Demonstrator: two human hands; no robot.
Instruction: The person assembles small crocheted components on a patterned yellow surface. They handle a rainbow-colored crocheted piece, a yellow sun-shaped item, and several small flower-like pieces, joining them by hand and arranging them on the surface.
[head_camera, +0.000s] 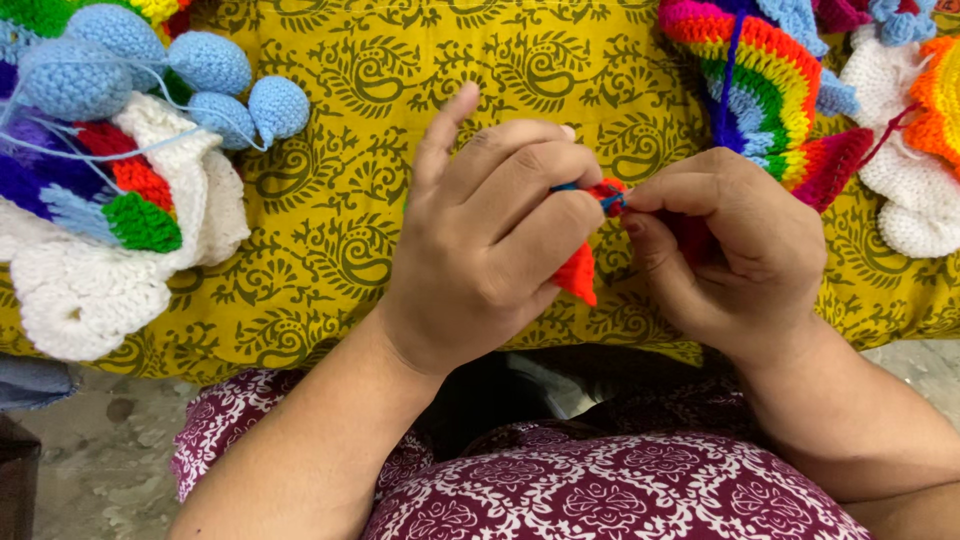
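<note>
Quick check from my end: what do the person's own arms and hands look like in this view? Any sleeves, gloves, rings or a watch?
Both forearms are bare up to the frame edge: no sleeves show. The left hand and right hand wear no gloves, and no rings, watch or bangles are visible. Fingernails are short and unpainted. The only clothing in view is a maroon garment with a white floral print, lower in the frame.

Single head cam, looking steeply down, close range.
It's facing forward over the lap onto the yellow patterned cloth (330, 215), framing both hands at centre; no second view is sharing any of the scene.
</note>
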